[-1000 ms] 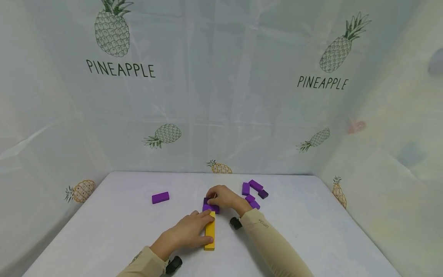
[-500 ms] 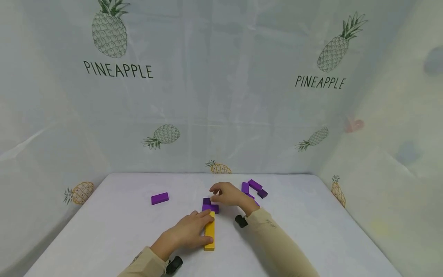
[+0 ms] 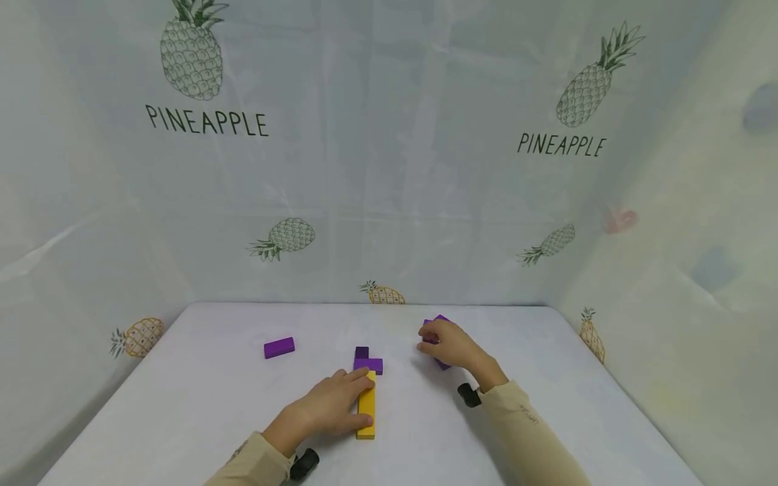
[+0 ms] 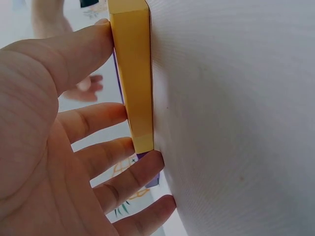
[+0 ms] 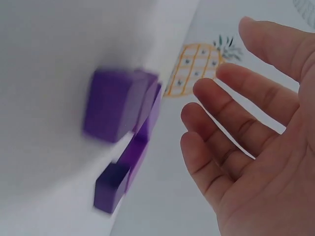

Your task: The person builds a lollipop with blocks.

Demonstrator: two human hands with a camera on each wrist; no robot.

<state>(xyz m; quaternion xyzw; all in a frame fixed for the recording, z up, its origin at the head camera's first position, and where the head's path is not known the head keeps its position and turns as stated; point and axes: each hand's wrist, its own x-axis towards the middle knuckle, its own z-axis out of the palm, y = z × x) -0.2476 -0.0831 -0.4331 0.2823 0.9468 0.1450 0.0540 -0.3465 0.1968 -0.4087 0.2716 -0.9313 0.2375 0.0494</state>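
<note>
Yellow block: apparently steadied by straight-fingered left hand; empty right hand near purple blocks, toward table's far edge.

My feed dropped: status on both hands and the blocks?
Left hand rests on yellow block. Right hand empty, near purple blocks. Purple pair at yellow block's far end. No obstruction visible.

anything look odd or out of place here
I see nothing spilled or damaged. Only the lone purple block on the left of the table stands out mildly: it lies slightly askew, apart from the other purple blocks, which sit by the yellow block or near the right hand.
</note>
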